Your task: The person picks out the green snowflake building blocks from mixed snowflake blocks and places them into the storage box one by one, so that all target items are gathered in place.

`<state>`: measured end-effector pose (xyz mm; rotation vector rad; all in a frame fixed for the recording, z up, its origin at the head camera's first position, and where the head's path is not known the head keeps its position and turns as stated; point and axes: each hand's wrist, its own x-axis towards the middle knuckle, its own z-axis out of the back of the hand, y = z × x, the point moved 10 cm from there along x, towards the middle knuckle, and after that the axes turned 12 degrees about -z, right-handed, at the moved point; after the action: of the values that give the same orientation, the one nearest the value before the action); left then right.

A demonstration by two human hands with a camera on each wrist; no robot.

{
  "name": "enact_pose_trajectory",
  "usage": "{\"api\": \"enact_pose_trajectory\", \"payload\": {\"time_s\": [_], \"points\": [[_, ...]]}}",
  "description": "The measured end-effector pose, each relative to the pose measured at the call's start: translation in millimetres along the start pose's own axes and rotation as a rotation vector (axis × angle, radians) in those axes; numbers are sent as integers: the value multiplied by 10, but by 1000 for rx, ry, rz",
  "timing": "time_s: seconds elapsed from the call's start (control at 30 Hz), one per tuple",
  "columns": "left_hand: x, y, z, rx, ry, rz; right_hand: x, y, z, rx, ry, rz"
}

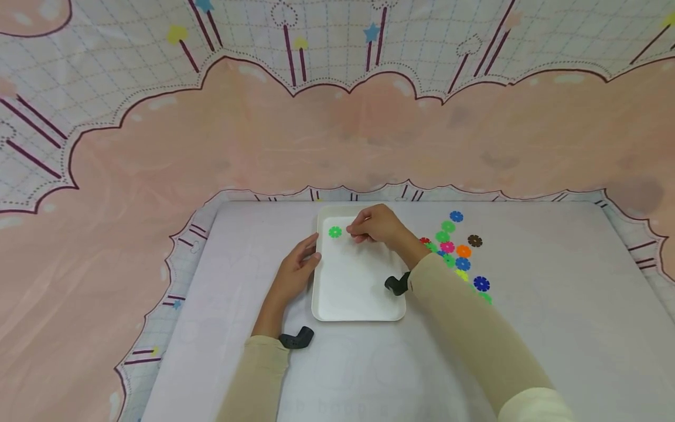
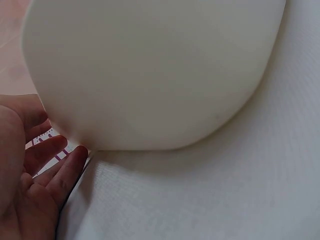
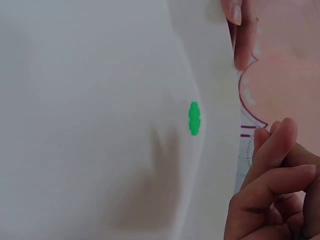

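A white rectangular tray (image 1: 354, 287) lies on the table, with one green notched plastic disc (image 1: 334, 232) near its far left corner. My left hand (image 1: 295, 271) is beside the tray's left side, its fingers fairly straight and the fingertips (image 2: 75, 155) right at the rim. Over the far part of the tray is my right hand (image 1: 381, 225), just right of the green disc, with fingers loosely bent. Nothing shows between its fingers (image 3: 280, 145) in the right wrist view, where the green disc (image 3: 194, 118) lies apart from them.
Several notched discs in mixed colours, among them an orange disc (image 1: 463, 251), a brown disc (image 1: 475, 241) and a dark blue disc (image 1: 481, 283), lie to the right of the tray, partly behind my right forearm. A white cloth covers the table (image 1: 569, 328). Patterned fabric (image 1: 316, 140) hangs behind.
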<state>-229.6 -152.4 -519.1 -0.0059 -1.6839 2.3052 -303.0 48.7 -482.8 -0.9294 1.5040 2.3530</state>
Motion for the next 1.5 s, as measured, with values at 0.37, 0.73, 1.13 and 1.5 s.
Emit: {"api": "enact_pose_trajectory", "payload": {"time_s": [0.37,0.73,1.13,1.5], "points": [[14,27,-16,-12,-6,22,-146,-52,455,-55,-30,33],[-25,-239,-21,-9,11,61,-169,-308,867,-76,-77,-12],[-34,-280,-19,-15,11,63,-162,-619,1366,-79,-168,-78],[-28,-192,-11,-13,2,62,-196,-901,1745,-135,-264,-136]]}}
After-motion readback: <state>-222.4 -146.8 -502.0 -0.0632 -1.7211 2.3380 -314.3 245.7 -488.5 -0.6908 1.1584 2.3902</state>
